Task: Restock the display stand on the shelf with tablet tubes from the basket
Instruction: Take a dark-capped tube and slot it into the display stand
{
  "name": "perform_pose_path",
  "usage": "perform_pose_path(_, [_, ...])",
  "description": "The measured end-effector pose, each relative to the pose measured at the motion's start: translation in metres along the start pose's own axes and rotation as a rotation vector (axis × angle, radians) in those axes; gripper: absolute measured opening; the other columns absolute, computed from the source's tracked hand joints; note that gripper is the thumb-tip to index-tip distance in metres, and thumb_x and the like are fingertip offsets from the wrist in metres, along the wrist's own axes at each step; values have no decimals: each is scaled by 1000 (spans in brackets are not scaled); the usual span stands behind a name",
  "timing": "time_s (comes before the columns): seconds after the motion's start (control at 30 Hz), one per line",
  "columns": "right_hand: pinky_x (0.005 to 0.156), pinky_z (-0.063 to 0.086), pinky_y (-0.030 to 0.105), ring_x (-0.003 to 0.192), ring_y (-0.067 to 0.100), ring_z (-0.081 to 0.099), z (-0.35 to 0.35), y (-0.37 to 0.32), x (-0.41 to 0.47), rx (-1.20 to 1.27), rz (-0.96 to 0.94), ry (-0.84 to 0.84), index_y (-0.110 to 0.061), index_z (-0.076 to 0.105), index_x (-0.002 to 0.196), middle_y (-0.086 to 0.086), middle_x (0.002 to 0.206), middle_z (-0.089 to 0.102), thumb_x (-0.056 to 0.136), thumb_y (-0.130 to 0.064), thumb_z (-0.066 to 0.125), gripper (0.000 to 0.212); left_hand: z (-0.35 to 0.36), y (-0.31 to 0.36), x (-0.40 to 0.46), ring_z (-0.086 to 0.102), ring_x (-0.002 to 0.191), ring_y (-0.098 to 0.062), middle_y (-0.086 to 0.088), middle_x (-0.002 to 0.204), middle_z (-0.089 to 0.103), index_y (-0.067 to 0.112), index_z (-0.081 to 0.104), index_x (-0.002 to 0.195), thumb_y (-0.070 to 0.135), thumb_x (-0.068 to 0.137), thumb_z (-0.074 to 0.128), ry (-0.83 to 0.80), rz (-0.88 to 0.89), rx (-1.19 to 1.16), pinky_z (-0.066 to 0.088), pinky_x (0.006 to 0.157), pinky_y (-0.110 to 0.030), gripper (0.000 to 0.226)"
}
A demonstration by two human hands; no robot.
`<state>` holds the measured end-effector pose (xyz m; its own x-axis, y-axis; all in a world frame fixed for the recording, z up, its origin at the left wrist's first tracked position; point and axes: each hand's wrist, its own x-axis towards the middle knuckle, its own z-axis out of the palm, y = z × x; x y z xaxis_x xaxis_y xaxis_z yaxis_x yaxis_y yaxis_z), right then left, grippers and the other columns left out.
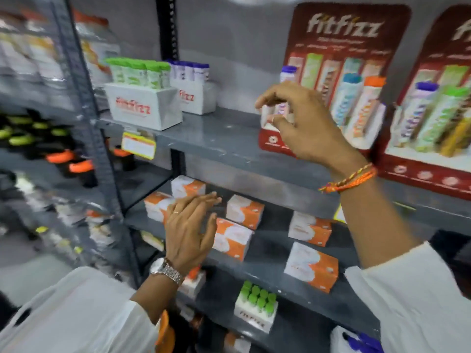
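Right hand (298, 118) empty, fingers loosely curled, nearer display stand (328, 80) | purple-capped tube (286, 73) upright just behind it | left hand (190, 230) open, empty, well below stand

The right hand (303, 121) hangs loosely curled and empty before the red display stand (339, 72) on the grey shelf (216, 138); the left hand (188, 230) spreads flat, empty, near orange-white boxes (244, 211) below
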<state>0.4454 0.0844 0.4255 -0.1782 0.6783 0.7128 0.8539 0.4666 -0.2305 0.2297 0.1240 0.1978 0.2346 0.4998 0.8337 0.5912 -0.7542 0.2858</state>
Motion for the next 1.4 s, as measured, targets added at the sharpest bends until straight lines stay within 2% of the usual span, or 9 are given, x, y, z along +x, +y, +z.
perform_pose_path(0.07, [94,44,18,100,9,61,51,-12,-1,64,-22,-58,-16,71,104,-3,104,69,80,3,62,32,-17,-25,-36,63,116,-21,10,127,68,22,69,119,26,94,52,-33,-80,45,44,93,-45,31])
perform_pose_path(0.23, [91,52,42,96,14,65,187,-45,-24,270,-9,-311,-20,70,98,-4,100,70,74,7,52,40,-59,-62,-145,60,114,-19,10,123,69,21,68,119,24,92,53,-165,-332,140,34,94,-29,31])
perform_pose_path(0.4, [88,55,45,97,23,69,320,-87,-73,392,59,-691,-16,71,98,4,101,73,74,-2,49,35,-88,-69,-256,59,119,-26,5,120,69,20,66,121,30,95,50,-352,-545,263,38,99,-38,32])
perform_pose_path(0.53, [83,49,31,93,16,60,399,-117,-123,398,79,-988,-8,68,109,3,96,70,88,-6,66,21,-105,-61,-322,60,113,-28,3,114,69,20,65,117,28,97,50,-460,-690,296,42,94,-41,27])
perform_pose_path(0.7, [84,47,32,99,27,61,470,-158,-185,442,60,-1261,-8,62,117,14,112,67,90,-22,70,31,-122,-43,-370,57,88,-31,-5,94,64,13,64,104,18,96,53,-465,-756,316,40,81,-40,15])
perform_pose_path(0.8, [79,43,29,100,27,59,499,-179,-214,472,86,-1379,-12,55,126,15,118,61,92,-30,68,41,-127,-36,-388,58,91,-31,-8,99,66,11,65,110,18,97,51,-475,-748,294,42,88,-40,21])
perform_pose_path(1.0, [98,48,40,119,35,54,530,-206,-248,462,50,-1431,-13,44,142,22,129,58,93,-28,66,56,-131,-46,-395,64,86,-32,-6,95,71,10,69,115,22,97,47,-612,-734,341,41,98,-39,30])
perform_pose_path(1.17, [83,45,33,106,35,59,538,-212,-256,461,40,-1354,-6,59,124,20,111,66,87,-16,69,39,-128,-47,-398,67,80,-32,-7,91,73,8,72,110,11,69,69,-655,-755,360,37,95,-37,42])
perform_pose_path(1.4, [67,56,29,79,27,65,521,-204,-243,586,186,-1287,-10,65,108,10,90,64,79,-15,73,31,-128,-46,-401,66,84,-29,-3,93,73,12,72,111,22,94,49,-581,-745,344,37,97,-35,30])
